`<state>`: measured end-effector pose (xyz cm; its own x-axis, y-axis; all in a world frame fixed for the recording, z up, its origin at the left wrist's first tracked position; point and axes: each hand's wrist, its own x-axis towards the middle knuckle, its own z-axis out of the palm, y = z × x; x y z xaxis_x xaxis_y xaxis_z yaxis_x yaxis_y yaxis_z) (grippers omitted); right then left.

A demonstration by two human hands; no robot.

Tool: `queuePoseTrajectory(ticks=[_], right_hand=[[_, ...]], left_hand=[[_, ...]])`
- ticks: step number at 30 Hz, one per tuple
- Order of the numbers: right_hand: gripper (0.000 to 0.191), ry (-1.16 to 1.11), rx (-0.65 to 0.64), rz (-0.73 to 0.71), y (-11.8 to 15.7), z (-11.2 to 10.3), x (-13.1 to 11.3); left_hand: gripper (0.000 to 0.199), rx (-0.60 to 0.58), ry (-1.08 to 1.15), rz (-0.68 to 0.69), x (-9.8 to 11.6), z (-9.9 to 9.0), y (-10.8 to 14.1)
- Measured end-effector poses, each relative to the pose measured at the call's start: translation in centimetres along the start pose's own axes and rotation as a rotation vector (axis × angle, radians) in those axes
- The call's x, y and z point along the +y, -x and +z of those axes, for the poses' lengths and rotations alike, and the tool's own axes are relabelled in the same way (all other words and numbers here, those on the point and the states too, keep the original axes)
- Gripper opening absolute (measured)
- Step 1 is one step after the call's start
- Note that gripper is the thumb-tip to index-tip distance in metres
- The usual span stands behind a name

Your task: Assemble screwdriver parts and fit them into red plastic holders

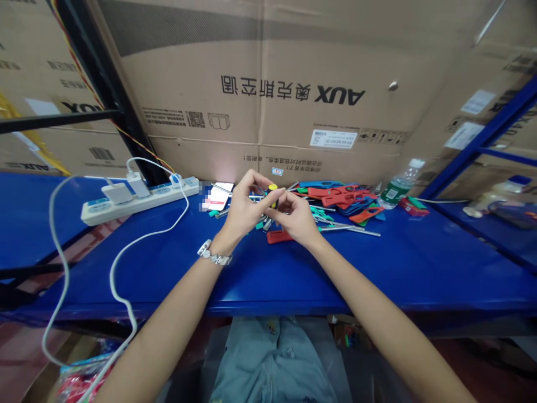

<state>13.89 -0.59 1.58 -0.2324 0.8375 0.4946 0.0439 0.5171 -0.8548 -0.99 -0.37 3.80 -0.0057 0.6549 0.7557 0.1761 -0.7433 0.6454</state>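
Over the middle of the blue table, my left hand (251, 201) has its thumb and fingers closed on a small yellow-and-black piece (273, 188); its exact kind is hard to make out. My right hand (296, 215) meets it from the other side, its fingertips pinched against the same piece. The fingers hide most of its lower part. Beneath and behind both hands lies a pile of metal rods and green bits. A red plastic handle (280, 237) lies just under my right hand, and several red plastic pieces (338, 195) are heaped to its right.
A phone (220, 197) lies left of the pile. Farther left is a white power strip (140, 200) with chargers and a loose white cable (119, 280). A plastic bottle (398, 184) stands at the right. The large cardboard box (260, 50) walls off the back of the blue table (377, 268).
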Motion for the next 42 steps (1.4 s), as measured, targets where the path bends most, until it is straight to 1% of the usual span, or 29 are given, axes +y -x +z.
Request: queuePoseTrajectory(ticks=[2,5,6,7,9,12,13,14,15,19,20,21,22,23,25,26,27,28,29,32,33,34,35,36,37,39,40,41,42], right_hand=[[0.042,0.011,-0.088,-0.005,-0.1,-0.4,-0.2],[0.034,0.036,-0.231,-0.017,0.1,-1.2,-0.8],[0.033,0.053,-0.252,-0.026,0.1,-1.4,-0.9],[0.033,0.077,-0.249,-0.036,0.2,-1.4,-0.9],[0.034,0.120,-0.178,-0.057,0.4,-1.1,-0.7],[0.041,0.156,0.004,-0.063,0.3,-0.4,-0.1],[0.044,0.156,0.031,-0.057,0.2,-0.3,0.0],[0.046,0.152,0.030,-0.048,0.1,-0.4,0.0],[0.047,0.144,0.001,-0.038,0.0,-0.5,0.0],[0.038,0.117,-0.217,-0.012,0.0,-1.5,-0.8],[0.037,0.121,-0.248,-0.011,0.1,-1.6,-0.9],[0.037,0.131,-0.256,-0.013,0.2,-1.6,-0.9],[0.037,0.144,-0.235,-0.019,0.3,-1.4,-0.9],[0.037,0.158,-0.185,-0.027,0.4,-1.2,-0.8],[0.038,0.179,-0.043,-0.044,0.4,-0.6,-0.6],[0.039,0.186,0.015,-0.050,0.4,-0.4,-0.5],[0.041,0.191,0.044,-0.052,0.4,-0.3,-0.4],[0.043,0.194,0.040,-0.049,0.3,-0.4,-0.4],[0.042,0.196,0.005,-0.042,0.2,-0.6,-0.4],[0.032,0.182,-0.171,-0.024,0.1,-1.6,-0.8],[0.030,0.172,-0.223,-0.025,0.1,-1.9,-0.9],[0.029,0.166,-0.255,-0.031,0.2,-2.0,-1.0],[0.029,0.168,-0.259,-0.041,0.3,-2.0,-1.0],[0.028,0.177,-0.233,-0.051,0.3,-1.9,-0.9],[0.029,0.189,-0.178,-0.058,0.4,-1.6,-0.8],[0.034,0.204,-0.033,-0.062,0.4,-0.9,-0.5],[0.038,0.198,0.016,-0.059,0.4,-0.6,-0.3],[0.041,0.184,0.033,-0.053,0.3,-0.4,-0.3],[0.042,0.166,0.015,-0.046,0.3,-0.4,-0.3]], left_hand=[[0.029,-0.071,0.029,0.000,0.2,-0.3,0.0],[0.036,-0.238,0.115,-0.035,0.6,-0.8,-0.1],[0.037,-0.271,0.129,-0.053,0.6,-0.8,-0.1],[0.036,-0.278,0.128,-0.063,0.6,-0.8,-0.1],[0.030,-0.234,0.095,-0.060,0.5,-0.5,-0.1],[0.023,-0.104,0.024,-0.034,0.2,0.0,-0.1],[0.023,-0.071,0.006,-0.034,0.1,0.0,-0.1],[0.023,-0.062,-0.004,-0.037,0.2,0.0,-0.1],[0.023,-0.073,-0.001,-0.040,0.2,0.0,0.0],[0.033,-0.261,0.117,-0.073,0.5,-0.6,0.1],[0.033,-0.277,0.129,-0.080,0.5,-0.6,0.1],[0.031,-0.265,0.119,-0.081,0.4,-0.6,0.1],[0.028,-0.226,0.093,-0.077,0.3,-0.5,0.0],[0.024,-0.171,0.062,-0.070,0.2,-0.3,0.0],[0.021,-0.059,0.007,-0.049,0.0,0.0,0.0],[0.022,-0.023,-0.011,-0.040,0.0,0.1,0.0],[0.022,-0.012,-0.022,-0.032,0.0,0.2,0.1],[0.021,-0.031,-0.024,-0.026,0.1,0.1,0.1],[0.021,-0.072,-0.017,-0.023,0.2,-0.1,0.1],[0.032,-0.227,0.033,-0.013,0.5,-0.6,0.1],[0.032,-0.249,0.042,-0.014,0.5,-0.7,0.1],[0.030,-0.245,0.040,-0.015,0.4,-0.8,0.1],[0.026,-0.219,0.030,-0.015,0.3,-0.7,0.1],[0.023,-0.177,0.022,-0.017,0.2,-0.5,0.0],[0.020,-0.129,0.016,-0.017,0.2,-0.4,0.0],[0.019,-0.043,0.010,-0.006,0.0,0.0,0.1],[0.020,-0.018,0.004,-0.002,0.1,0.0,0.1],[0.021,-0.016,-0.006,0.004,0.1,0.0,0.1],[0.020,-0.038,-0.016,0.009,0.2,-0.1,0.1]])
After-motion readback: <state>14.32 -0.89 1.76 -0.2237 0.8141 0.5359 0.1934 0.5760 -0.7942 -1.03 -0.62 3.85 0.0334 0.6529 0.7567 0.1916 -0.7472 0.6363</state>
